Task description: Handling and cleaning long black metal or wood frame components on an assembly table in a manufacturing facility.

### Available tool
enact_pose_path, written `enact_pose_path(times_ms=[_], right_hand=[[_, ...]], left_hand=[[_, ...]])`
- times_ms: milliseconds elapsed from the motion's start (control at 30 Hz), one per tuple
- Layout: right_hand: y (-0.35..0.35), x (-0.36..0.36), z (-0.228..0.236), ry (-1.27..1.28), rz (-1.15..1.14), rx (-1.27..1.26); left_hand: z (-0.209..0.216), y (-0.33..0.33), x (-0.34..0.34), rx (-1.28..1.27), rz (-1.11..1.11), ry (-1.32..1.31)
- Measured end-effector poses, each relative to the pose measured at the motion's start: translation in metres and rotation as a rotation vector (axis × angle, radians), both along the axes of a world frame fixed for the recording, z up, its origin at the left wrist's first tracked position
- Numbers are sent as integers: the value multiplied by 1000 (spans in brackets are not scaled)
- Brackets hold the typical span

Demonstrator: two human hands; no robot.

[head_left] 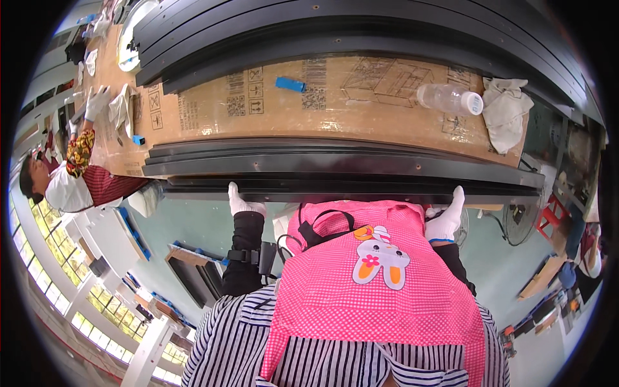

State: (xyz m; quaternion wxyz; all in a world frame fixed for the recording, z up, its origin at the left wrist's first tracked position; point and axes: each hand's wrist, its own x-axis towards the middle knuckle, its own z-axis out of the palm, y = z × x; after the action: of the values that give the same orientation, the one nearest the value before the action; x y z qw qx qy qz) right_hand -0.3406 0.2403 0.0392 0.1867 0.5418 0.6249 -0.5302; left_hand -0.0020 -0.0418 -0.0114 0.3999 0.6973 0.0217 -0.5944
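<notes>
A long black rail (348,191) lies along the near edge of the table, right in front of my pink checked apron (400,245). My white-gloved left hand (245,204) grips it left of the middle, thumb up along the front face and fingers hidden beneath. Toward its right end, my gloved right hand (446,221) holds the same rail, thumb also raised and fingers out of sight. Just behind it, more black rails (322,161) with small screw holes lie parallel, close against it.
Brown printed cardboard (213,109) covers the tabletop. On it lie a blue block (290,84), a clear bottle (445,98) and a white cloth (506,113). A larger stack of black boards (361,32) fills the far side. A co-worker (80,174) in white gloves works at the left end.
</notes>
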Motion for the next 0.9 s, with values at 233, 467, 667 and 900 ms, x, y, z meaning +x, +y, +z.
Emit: enact_pose_path(times_ms=[233, 467, 667, 900], right_hand=[[-1, -10, 10, 8, 103, -90], [-5, -21, 17, 49, 115, -157], [-1, -17, 20, 153, 95, -266], [1, -20, 26, 53, -46, -202]], left_hand=[[6, 3, 12, -83, -76, -14], [32, -22, -17, -128, -47, -19], [46, -32, -35, -112, -155, -67], [23, -50, -21, -84, -204, -2]])
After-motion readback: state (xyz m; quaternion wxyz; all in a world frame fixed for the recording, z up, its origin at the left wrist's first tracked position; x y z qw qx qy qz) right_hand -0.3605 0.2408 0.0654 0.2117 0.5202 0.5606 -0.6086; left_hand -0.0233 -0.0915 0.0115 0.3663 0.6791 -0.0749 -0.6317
